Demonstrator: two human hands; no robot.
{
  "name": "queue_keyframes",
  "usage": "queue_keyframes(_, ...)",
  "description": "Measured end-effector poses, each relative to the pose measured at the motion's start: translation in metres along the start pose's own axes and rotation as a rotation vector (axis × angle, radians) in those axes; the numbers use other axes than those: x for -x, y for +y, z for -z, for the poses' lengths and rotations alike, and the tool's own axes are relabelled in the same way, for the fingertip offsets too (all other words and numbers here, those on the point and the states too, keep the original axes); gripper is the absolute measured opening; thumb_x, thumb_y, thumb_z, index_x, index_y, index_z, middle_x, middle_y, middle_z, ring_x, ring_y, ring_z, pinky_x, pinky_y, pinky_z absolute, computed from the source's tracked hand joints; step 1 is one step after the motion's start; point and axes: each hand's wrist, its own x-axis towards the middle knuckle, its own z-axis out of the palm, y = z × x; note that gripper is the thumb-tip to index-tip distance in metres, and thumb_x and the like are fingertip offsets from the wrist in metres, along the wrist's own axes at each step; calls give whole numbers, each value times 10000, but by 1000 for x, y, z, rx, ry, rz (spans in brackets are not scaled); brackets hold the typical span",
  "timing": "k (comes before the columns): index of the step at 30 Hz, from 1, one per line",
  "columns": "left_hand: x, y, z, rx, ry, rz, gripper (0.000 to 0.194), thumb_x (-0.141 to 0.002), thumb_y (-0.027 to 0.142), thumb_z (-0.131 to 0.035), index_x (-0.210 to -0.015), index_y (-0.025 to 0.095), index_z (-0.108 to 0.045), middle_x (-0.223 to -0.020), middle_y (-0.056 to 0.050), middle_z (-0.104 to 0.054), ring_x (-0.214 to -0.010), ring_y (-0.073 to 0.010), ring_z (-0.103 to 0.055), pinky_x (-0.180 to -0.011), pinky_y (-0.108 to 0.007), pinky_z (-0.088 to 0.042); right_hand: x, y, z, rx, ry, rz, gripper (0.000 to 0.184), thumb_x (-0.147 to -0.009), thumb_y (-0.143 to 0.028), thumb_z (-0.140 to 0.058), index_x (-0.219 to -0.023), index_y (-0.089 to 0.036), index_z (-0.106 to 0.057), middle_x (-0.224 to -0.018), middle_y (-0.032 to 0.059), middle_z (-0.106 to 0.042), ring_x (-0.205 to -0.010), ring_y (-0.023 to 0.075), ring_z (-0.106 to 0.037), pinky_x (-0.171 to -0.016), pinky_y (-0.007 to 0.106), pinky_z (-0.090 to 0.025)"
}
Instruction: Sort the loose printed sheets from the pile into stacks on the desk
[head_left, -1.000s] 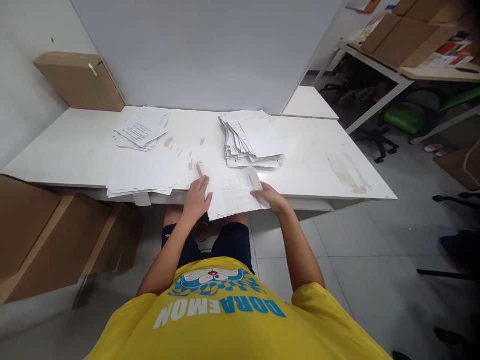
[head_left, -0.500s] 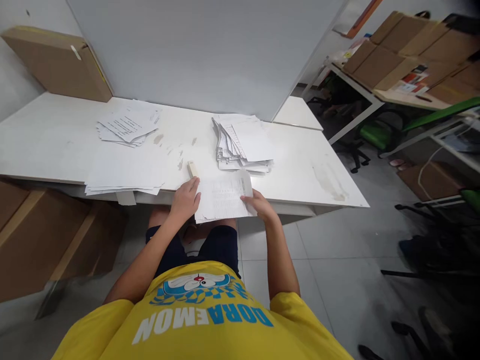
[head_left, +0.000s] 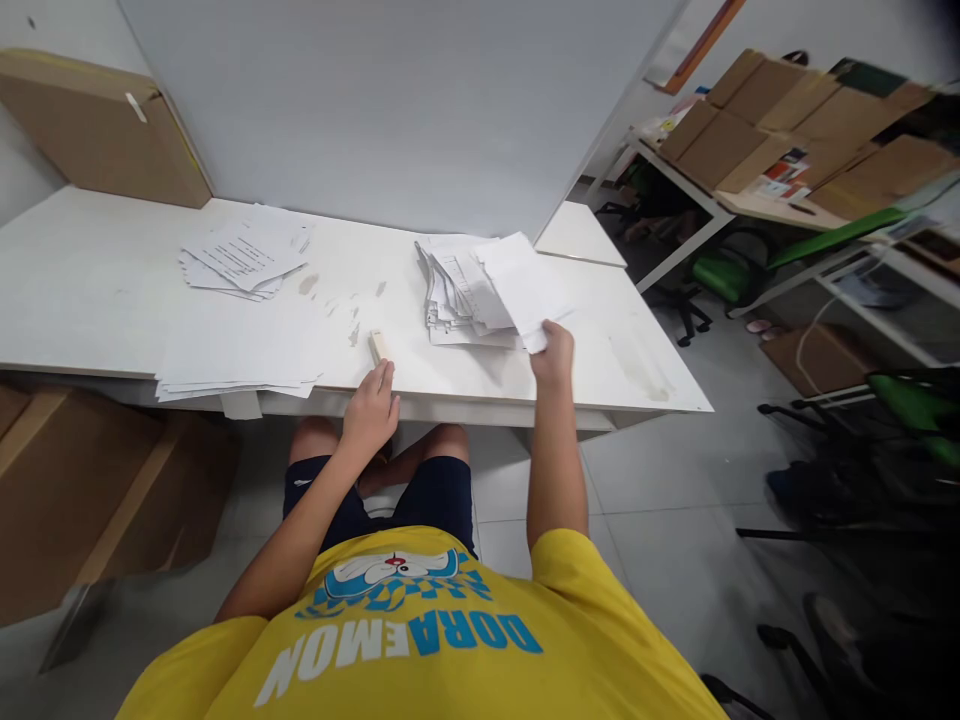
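My right hand (head_left: 553, 352) is closed on the near edge of some white paper sheets (head_left: 521, 285), which lie tilted over the right part of a messy paper stack (head_left: 450, 300). At the desk's front edge, my left hand (head_left: 371, 408) has its fingers closed about the near end of a small cream-coloured oblong object (head_left: 378, 346). Its far end sticks out past the fingertips, and its kind cannot be made out. Left of that hand, blank white sheets (head_left: 232, 350) overhang the front edge. Behind them is a smaller pile of printed sheets (head_left: 247, 255).
The white desk (head_left: 465, 375) backs onto a grey partition (head_left: 397, 110). A cardboard box (head_left: 112, 130) leans at the back left, and another large carton (head_left: 97, 480) stands below on the left. Green chairs (head_left: 724, 275) and a box-laden desk are on the right.
My right hand has carried the sheets from in front of me forward and right onto the stack. My left hand has let go of the sheets' left side and remains at the cream object.
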Motion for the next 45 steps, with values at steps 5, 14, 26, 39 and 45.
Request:
queue_keyframes(5,3,-2,-5,-15,29,-18,597,-913,225,-454,-1491,100,-374,-1497,-184,-452,-1349,-320,-469,-1100,-439,-420,-21,21,-61,-96,26,-220,188,-810,-101,-489,-942,-182,-595,-761,-30,-644,-699,111,-629,-695,243,-570)
queue_keyframes(14,11,-1,-3,-14,6,-48,649,-891,218,-470,-1513,103,-323,-1523,-182,-413,-1337,-336,-465,-1031,-449,-479,-12,11,-50,206,55,-169,373,-829,-304,-591,-1183,-187,-569,-1256,101,-606,-1179,188,-601,-1019,396,-503)
queue_keyframes(26,15,-74,59,-170,102,207,484,-895,212,-428,-1347,72,-528,-1425,-215,-494,-1383,-373,-377,-1144,-559,-312,149,74,-66,508,-286,10,595,-828,-494,-532,-1350,-209,-511,-1577,114,-351,-1485,257,-280,-1204,469,-233)
queue_keyframes(39,37,-100,87,-222,62,98,269,-879,143,-418,-940,161,-680,-942,-127,-683,-945,-280,-617,-1011,-471,-439,251,83,-95,218,-462,80,274,-871,-384,-555,-1105,-269,-639,-1274,70,-622,-1257,224,-519,-1139,408,-333)
queue_keyframes(45,58,-85,94,1,345,145,302,-922,170,-395,-990,177,-689,-980,-111,-701,-965,-237,-650,-888,-374,-511,271,115,-100,108,-577,-286,253,-808,-384,-629,-1020,-250,-664,-1113,51,-712,-998,226,-653,-947,389,-480)
